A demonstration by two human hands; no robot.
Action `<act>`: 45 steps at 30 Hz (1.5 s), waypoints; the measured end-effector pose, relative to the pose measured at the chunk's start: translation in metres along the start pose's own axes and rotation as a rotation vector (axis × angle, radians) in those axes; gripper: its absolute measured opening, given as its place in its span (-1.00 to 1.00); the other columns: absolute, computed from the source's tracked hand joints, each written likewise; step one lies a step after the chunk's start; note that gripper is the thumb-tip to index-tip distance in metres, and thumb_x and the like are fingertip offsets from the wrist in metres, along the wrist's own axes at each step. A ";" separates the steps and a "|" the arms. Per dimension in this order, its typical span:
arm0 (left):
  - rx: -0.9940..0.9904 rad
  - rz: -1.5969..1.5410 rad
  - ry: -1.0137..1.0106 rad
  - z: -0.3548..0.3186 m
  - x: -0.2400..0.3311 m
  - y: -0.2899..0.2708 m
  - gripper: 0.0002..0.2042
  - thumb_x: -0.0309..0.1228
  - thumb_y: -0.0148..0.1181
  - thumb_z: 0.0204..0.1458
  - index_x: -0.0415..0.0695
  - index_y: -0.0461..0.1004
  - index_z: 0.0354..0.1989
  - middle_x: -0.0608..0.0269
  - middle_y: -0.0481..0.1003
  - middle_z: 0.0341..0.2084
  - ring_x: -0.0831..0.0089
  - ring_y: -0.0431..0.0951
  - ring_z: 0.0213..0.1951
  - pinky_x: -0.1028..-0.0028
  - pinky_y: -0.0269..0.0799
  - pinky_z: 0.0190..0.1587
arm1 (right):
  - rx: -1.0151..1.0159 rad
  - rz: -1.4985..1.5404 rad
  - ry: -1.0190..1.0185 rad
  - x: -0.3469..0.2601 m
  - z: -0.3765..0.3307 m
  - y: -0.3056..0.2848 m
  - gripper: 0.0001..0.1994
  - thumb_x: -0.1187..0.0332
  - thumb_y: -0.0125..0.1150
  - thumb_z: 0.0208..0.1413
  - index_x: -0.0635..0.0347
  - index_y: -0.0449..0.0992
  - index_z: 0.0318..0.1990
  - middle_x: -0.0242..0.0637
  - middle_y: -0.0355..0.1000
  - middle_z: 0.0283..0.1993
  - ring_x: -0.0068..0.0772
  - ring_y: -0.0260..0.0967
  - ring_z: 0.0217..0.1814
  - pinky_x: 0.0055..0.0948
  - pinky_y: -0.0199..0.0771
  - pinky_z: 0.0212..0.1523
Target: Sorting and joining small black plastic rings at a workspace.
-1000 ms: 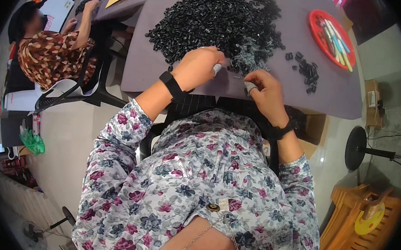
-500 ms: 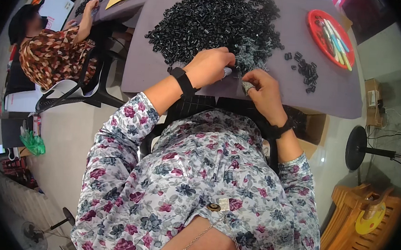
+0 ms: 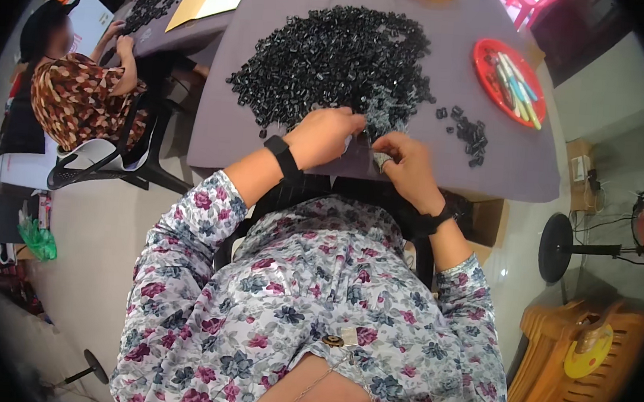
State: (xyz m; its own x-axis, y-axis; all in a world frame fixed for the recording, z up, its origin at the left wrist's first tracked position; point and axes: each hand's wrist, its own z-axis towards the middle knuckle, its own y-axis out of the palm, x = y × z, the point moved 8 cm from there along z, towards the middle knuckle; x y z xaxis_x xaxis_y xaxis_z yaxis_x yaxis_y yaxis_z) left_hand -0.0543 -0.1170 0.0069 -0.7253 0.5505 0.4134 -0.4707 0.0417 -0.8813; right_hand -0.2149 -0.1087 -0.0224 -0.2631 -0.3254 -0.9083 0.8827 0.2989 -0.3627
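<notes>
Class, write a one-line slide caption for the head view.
Left hand and right hand meet at a heap of small black parts on a grey table.

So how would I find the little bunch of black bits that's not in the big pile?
Start at the grey table with the huge heap of black pieces in its middle. Look toward the round red tray at the far right; the small cluster lies just below that tray. Unlike the big heap, it is only a handful, sitting apart on bare cloth.
</notes>
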 end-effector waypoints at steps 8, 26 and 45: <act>0.077 -0.539 -0.301 -0.016 -0.020 -0.022 -0.80 -0.62 0.20 0.03 -0.26 0.60 -0.15 0.29 0.52 -0.48 0.52 0.53 -0.40 0.48 0.44 -0.31 | 0.063 -0.088 -0.080 -0.072 0.063 -0.051 -0.79 0.58 0.24 0.02 0.28 0.63 -0.16 -0.36 0.50 -0.37 -0.57 0.38 -0.36 -0.51 0.42 -0.28; 0.179 -1.270 -0.540 -0.041 -0.040 -0.021 -0.85 -0.53 0.21 0.25 -0.27 0.57 -0.05 0.26 0.61 -0.29 0.57 0.61 -0.30 0.55 0.57 -0.21 | 0.247 -0.214 -0.354 -0.158 0.217 -0.119 -0.79 0.49 0.29 0.02 0.25 0.63 -0.14 -0.40 0.55 -0.38 -0.61 0.48 -0.38 -0.53 0.48 -0.33; 0.271 -1.429 -0.486 -0.054 -0.016 -0.023 -0.84 -0.56 0.20 0.26 -0.24 0.57 -0.03 0.19 0.65 -0.20 0.53 0.64 -0.27 0.54 0.61 -0.14 | -0.241 0.270 0.042 -0.086 0.050 0.013 -0.78 0.68 0.14 0.02 0.33 0.59 -0.17 -0.41 0.55 -0.27 -0.67 0.44 -0.26 -0.61 0.45 -0.23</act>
State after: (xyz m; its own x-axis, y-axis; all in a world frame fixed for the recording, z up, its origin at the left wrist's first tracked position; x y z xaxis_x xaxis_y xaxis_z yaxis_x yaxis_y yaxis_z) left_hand -0.0043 -0.0819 0.0080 0.3353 -0.1358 0.9323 -0.9310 0.1040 0.3499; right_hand -0.1610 -0.1222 0.0614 -0.0532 -0.1706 -0.9839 0.8069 0.5731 -0.1430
